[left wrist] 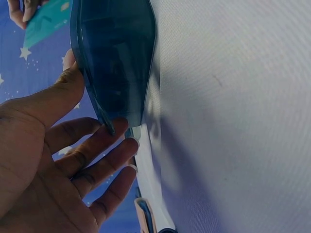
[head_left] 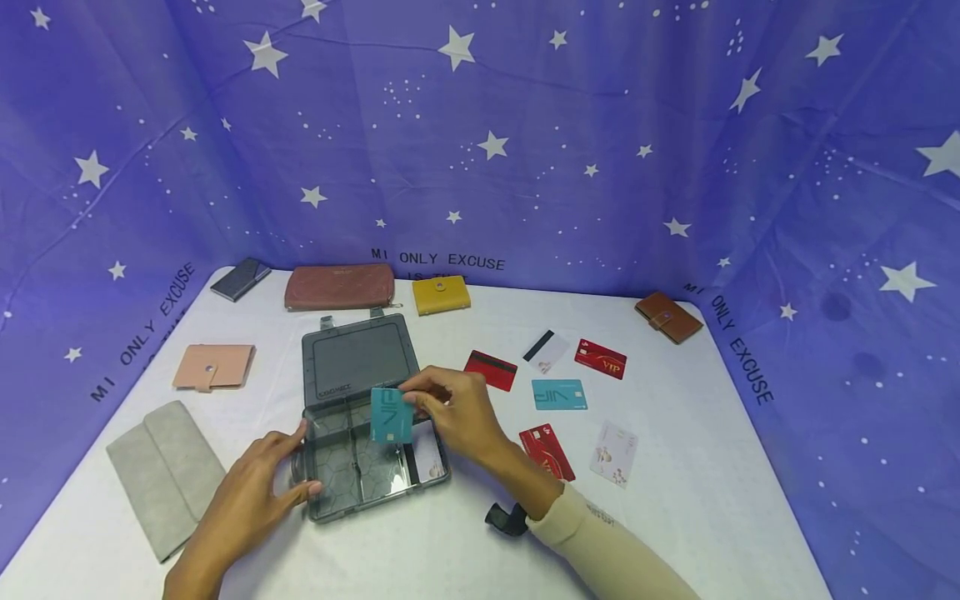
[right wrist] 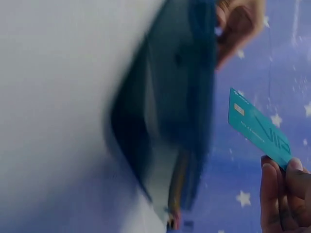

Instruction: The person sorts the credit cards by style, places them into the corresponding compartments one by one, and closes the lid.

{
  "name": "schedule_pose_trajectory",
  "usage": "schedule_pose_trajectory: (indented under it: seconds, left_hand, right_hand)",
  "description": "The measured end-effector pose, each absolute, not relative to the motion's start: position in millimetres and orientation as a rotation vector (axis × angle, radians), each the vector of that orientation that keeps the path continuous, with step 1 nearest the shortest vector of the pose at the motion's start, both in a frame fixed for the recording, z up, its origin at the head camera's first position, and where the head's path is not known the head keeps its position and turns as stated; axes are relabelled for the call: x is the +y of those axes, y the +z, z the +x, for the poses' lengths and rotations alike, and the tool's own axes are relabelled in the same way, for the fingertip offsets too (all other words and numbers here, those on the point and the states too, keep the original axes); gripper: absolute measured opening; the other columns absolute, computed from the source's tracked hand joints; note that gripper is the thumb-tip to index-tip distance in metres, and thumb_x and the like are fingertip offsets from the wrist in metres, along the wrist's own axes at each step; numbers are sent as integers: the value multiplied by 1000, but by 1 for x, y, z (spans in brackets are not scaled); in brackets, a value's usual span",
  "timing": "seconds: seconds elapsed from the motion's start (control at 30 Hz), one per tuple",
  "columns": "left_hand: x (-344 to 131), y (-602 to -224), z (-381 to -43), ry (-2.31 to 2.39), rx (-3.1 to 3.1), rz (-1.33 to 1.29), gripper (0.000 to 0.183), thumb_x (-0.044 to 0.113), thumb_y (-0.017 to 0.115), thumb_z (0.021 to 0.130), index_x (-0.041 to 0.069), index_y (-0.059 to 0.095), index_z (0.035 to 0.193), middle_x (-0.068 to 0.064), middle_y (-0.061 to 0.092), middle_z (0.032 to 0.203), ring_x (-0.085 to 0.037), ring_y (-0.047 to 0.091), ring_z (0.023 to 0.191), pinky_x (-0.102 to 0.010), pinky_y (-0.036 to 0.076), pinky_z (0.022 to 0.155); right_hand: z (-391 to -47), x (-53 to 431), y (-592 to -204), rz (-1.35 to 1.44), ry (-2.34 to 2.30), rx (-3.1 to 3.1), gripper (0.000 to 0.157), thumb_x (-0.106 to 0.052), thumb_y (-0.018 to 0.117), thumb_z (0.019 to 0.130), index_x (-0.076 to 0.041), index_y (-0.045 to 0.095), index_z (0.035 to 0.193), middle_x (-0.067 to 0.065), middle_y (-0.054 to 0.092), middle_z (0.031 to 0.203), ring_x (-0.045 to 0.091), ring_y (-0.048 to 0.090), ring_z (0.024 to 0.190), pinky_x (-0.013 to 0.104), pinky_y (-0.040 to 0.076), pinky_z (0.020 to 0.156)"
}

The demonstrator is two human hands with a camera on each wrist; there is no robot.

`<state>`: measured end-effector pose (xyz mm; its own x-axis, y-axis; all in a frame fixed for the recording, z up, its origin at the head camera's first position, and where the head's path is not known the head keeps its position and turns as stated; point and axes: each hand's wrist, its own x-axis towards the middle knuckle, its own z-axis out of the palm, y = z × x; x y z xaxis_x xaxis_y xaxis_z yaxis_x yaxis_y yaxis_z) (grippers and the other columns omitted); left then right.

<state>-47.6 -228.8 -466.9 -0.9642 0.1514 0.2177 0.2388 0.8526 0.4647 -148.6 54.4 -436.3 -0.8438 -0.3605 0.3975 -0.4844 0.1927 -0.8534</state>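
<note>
My right hand pinches a teal VIP card by one edge, between thumb and fingers. The card hangs over the middle of a dark translucent compartment box, whose lid is tipped back. In the right wrist view, the teal card shows its chip and lettering. A white card with a black stripe lies in the box's right compartment. At the box's left side, my left hand touches the edge with loosely spread fingers. The thumb reaches the rim in the left wrist view.
Right of the box lie several cards, including a teal card and red VIP card. A grey wallet and pink wallet lie left. Behind are a maroon wallet and yellow wallet; a brown one lies far right.
</note>
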Motion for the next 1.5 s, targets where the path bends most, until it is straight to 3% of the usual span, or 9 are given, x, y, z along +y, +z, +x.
schedule_pose_trajectory:
  seconds: [0.07,0.27,0.47,0.6,0.8,1.0,1.13,1.3,1.5]
  left_hand:
    - [-229,-467,-48,-756,-2866,-299,85,31,88,73,2,50,144,-7,65,116,-29,60,110,-51,47,93]
    - [-229,-468,-48,-764,-2875,-304,84,30,87,74,2,50,144,-7,65,116,-28,60,112,-51,47,93]
    - [-229,-468,-48,-752,-2871,-307,84,30,87,74,1,51,144,-8,64,115,-29,59,111,-52,47,92]
    - [-230,-467,-47,-743,-2868,-305,85,31,87,74,2,50,144,-8,64,115,-28,59,110,-51,47,92]
    - [-230,-468,-48,-747,-2878,-306,85,31,87,74,2,50,145,-8,64,116,-29,59,110,-52,48,92]
    - [-230,-468,-47,-748,-2876,-305,85,30,87,74,2,50,145,-8,64,115,-29,60,110,-52,47,92]
    - [-230,-468,-46,-762,-2885,-300,84,30,87,75,1,50,145,-9,64,116,-30,59,111,-53,47,93]
    - [-230,-469,-47,-755,-2884,-305,84,31,86,75,1,50,145,-9,64,117,-30,59,112,-53,47,93]
    - [-230,-467,-47,-752,-2868,-317,85,31,87,74,1,50,144,-9,65,116,-30,59,111,-53,47,93]
  right_hand:
    - [-143,46,-438,876,1747,-2367,11,-7,73,88,-7,76,98,6,76,91,23,72,68,27,60,64]
    - [-140,32,-456,1023,1341,-2499,8,-18,73,90,-17,77,97,-7,75,90,-3,62,71,11,51,65]
    - [-133,27,-461,1090,727,-2612,6,-30,74,91,-26,78,92,-13,70,95,5,49,86,15,46,68]
    - [-130,27,-463,1124,384,-2674,19,-44,68,93,-30,79,100,-7,59,108,10,44,98,22,44,78]
    - [-137,37,-465,1145,497,-2752,29,-54,65,92,-31,78,104,-5,57,113,12,43,102,29,41,84]
    - [-180,68,-463,826,1017,-2760,23,-38,78,86,-21,75,102,3,64,102,17,53,96,36,45,88]
    - [-211,98,-466,503,1011,-2879,36,-30,84,81,-17,70,112,10,63,106,23,53,101,37,45,84]
    - [-230,122,-472,212,805,-3072,54,-34,86,78,-14,64,122,9,56,115,26,48,108,42,47,91]
    - [-229,124,-472,174,798,-3110,44,-34,88,76,-12,66,108,8,55,105,25,49,99,41,48,85]
